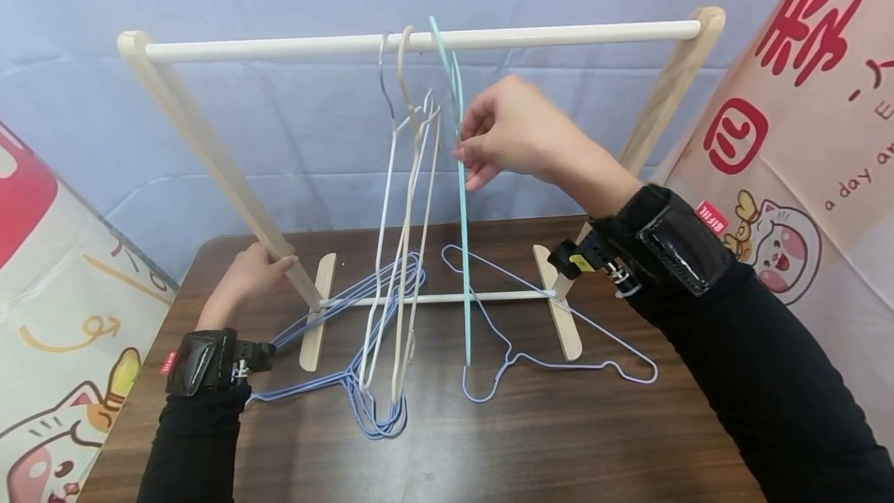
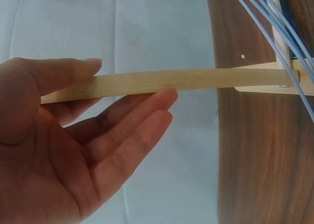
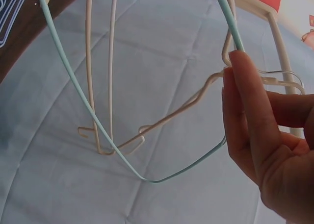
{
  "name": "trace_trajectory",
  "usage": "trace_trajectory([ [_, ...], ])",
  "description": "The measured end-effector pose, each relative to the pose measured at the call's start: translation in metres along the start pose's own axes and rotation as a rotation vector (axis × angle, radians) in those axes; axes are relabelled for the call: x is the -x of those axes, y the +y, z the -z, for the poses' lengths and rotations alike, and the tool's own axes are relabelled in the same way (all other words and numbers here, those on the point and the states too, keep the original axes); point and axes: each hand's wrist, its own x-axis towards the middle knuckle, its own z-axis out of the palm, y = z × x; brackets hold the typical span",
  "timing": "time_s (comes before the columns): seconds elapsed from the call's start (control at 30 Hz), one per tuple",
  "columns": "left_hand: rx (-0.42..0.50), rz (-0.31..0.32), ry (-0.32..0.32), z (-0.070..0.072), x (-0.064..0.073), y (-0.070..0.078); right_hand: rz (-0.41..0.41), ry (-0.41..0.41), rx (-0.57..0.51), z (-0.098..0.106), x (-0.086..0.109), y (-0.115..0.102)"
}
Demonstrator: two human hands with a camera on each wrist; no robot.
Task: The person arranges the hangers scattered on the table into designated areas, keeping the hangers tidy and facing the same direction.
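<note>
A light-teal clothes hanger (image 1: 466, 254) stands edge-on at the white rail (image 1: 573, 36) of a wooden rack, its hook end up by the rail. My right hand (image 1: 520, 130) pinches this hanger near its neck; the fingertips meet on it in the right wrist view. To its left, a white hanger (image 1: 382, 231) with a metal hook and a beige hanger (image 1: 407, 254) hang from the rail. My left hand (image 1: 253, 274) holds the rack's left post (image 1: 209, 146) low down, thumb on one side and fingers on the other in the left wrist view (image 2: 132, 84).
Several blue wire hangers (image 1: 300, 392) lie bunched on the brown table (image 1: 503, 449), under the hanging ones. One more blue hanger (image 1: 559, 365) lies at the right, by the rack's right foot (image 1: 566, 324). A pale cloth (image 1: 314, 146) hangs behind.
</note>
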Motion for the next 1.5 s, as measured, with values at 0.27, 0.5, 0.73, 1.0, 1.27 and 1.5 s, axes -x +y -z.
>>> trace_trajectory([
  [0.27,-0.001,-0.009,0.001,0.001,-0.001,0.0,-0.008,0.01,-0.008,-0.006,-0.007,0.001],
  [0.5,0.002,-0.011,0.006,0.0,-0.001,-0.001,0.008,0.016,-0.001,-0.01,-0.01,0.001],
  [0.73,0.012,-0.005,0.005,0.0,0.0,-0.003,0.014,0.018,0.01,-0.014,-0.013,0.0],
  [1.0,-0.006,-0.005,0.008,0.001,0.0,0.0,0.056,0.013,0.056,-0.017,-0.014,0.0],
  [1.27,-0.003,-0.003,0.0,0.002,0.001,0.001,0.101,0.008,0.129,-0.018,-0.015,0.002],
  [1.5,0.0,-0.004,-0.003,0.001,0.0,0.001,0.102,-0.005,0.149,-0.019,-0.015,0.002],
])
